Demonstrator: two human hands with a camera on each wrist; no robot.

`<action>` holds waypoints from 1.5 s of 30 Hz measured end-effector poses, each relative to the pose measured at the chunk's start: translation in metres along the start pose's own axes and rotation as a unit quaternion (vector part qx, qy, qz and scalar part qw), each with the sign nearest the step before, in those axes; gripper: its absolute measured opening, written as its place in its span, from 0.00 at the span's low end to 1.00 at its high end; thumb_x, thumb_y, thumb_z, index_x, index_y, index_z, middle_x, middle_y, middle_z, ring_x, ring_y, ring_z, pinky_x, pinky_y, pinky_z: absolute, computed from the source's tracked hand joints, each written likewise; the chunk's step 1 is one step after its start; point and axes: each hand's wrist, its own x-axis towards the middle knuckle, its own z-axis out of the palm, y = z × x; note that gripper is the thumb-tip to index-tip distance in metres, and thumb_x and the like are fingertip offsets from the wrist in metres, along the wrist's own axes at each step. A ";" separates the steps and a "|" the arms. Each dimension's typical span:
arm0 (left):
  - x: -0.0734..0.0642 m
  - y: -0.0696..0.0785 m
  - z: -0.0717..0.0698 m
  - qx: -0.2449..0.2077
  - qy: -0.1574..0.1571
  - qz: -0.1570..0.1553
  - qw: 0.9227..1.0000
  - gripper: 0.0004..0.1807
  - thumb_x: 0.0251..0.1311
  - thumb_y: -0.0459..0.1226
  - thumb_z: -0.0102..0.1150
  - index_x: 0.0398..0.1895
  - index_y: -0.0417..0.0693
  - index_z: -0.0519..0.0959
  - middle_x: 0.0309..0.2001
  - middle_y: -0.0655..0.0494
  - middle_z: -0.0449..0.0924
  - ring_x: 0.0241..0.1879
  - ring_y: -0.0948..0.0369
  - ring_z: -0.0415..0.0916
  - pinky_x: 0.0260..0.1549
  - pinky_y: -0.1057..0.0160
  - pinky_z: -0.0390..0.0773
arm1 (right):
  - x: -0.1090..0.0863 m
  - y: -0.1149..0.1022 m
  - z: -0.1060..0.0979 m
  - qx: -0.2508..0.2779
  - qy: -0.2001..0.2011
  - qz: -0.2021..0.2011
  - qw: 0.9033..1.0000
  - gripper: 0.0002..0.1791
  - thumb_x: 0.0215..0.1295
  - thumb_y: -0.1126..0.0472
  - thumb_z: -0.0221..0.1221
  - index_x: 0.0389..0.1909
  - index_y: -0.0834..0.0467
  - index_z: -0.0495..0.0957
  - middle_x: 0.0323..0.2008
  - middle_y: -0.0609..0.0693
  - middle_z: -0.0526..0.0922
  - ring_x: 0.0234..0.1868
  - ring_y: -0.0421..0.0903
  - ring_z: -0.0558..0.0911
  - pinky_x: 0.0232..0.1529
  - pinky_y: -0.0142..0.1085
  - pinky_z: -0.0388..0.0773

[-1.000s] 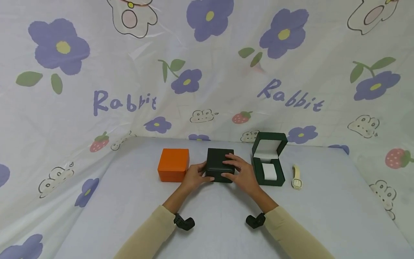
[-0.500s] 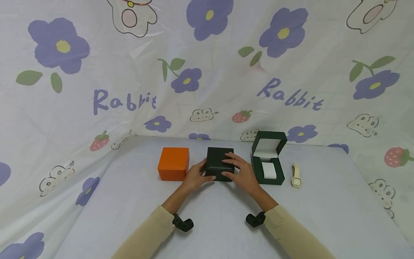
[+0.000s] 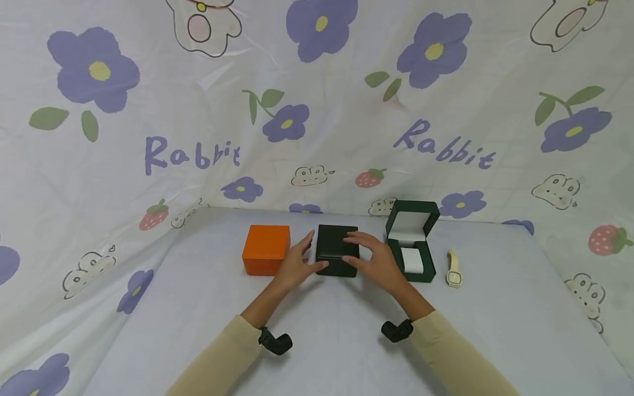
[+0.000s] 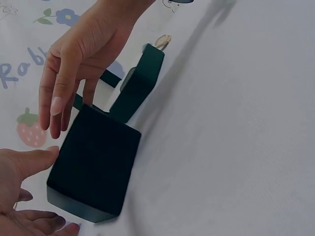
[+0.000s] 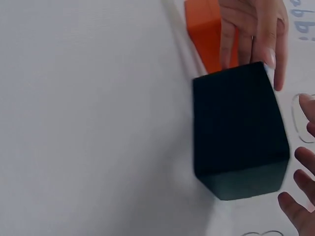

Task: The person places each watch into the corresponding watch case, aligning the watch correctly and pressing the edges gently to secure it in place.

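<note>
A closed dark box [image 3: 337, 250] with a lid seam stands between my two hands in the head view. My left hand [image 3: 292, 268] is at its left side, fingers spread, with the thumb near the front corner. On the other side my right hand [image 3: 380, 265] is spread too, its fingertips over the box's right edge. In the left wrist view, the left thumb [image 4: 42, 160] lies close to the dark box [image 4: 96, 162]; contact is unclear. Gaps show between the right fingers [image 5: 305, 184] and the box [image 5: 238, 123] in the right wrist view.
Just left of my left hand sits an orange box [image 3: 266, 250]. An open green watch box [image 3: 430, 272] with a white cushion [image 3: 412, 260] stands right of the dark box. A pale gold wristwatch [image 3: 453, 269] lies farther right on the white table [image 3: 337, 341]. Patterned cloth [image 3: 317, 148] rises behind.
Both hands have loosened from the dark box and drawn outward, the left towards the orange box, the right slightly rightward. The dark box stays in place.
</note>
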 end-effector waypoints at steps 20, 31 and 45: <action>-0.009 0.057 0.002 0.087 -0.001 0.103 0.991 0.45 0.61 0.43 0.73 0.78 0.50 0.62 0.77 0.49 0.58 0.76 0.50 0.56 0.73 0.47 0.60 | -0.021 -0.016 -0.070 0.003 -0.003 0.032 0.999 0.23 0.69 0.54 0.66 0.62 0.57 0.80 0.61 0.53 0.81 0.65 0.54 0.77 0.64 0.56 0.74; -0.002 0.073 0.033 0.110 -0.030 0.138 0.984 0.40 0.62 0.44 0.72 0.76 0.50 0.66 0.76 0.50 0.61 0.75 0.53 0.59 0.71 0.49 0.65 | -0.048 -0.014 -0.106 -0.007 0.012 0.057 0.998 0.18 0.74 0.54 0.61 0.60 0.55 0.82 0.55 0.48 0.86 0.55 0.43 0.82 0.55 0.36 0.80; 0.009 0.088 0.071 0.182 -0.055 0.152 0.970 0.39 0.63 0.48 0.70 0.76 0.54 0.67 0.76 0.53 0.63 0.74 0.56 0.61 0.70 0.52 0.68 | -0.069 -0.006 -0.138 -0.006 0.076 0.076 0.994 0.14 0.74 0.57 0.61 0.56 0.53 0.84 0.50 0.50 0.88 0.49 0.29 0.83 0.49 0.19 0.76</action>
